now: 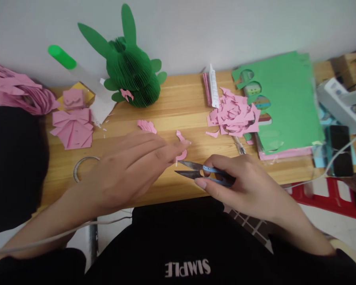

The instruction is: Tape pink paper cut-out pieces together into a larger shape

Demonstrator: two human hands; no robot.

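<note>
In my right hand (240, 184) is a pair of blue-handled thread snips (215, 174), blades parted and pointing left. My left hand (133, 166) is closed, back upward, its fingers pressed together with a curved pink paper piece (182, 155) at their tips. The forefinger crosses the middle of that piece; the thumb is hidden. The upper blade tip lies close to the piece's lower end. Just beyond the left knuckles rests a stack of small pink cutouts (146, 126).
A green honeycomb-paper rabbit (132, 71) stands at the back. Pink scraps (234, 114) lie beside a white glue tube (213, 87). Green paper sheets (290, 107) and a phone (340, 150) are at right. Folded pink bow papers (72, 128) and a tape roll (77, 168) are at left.
</note>
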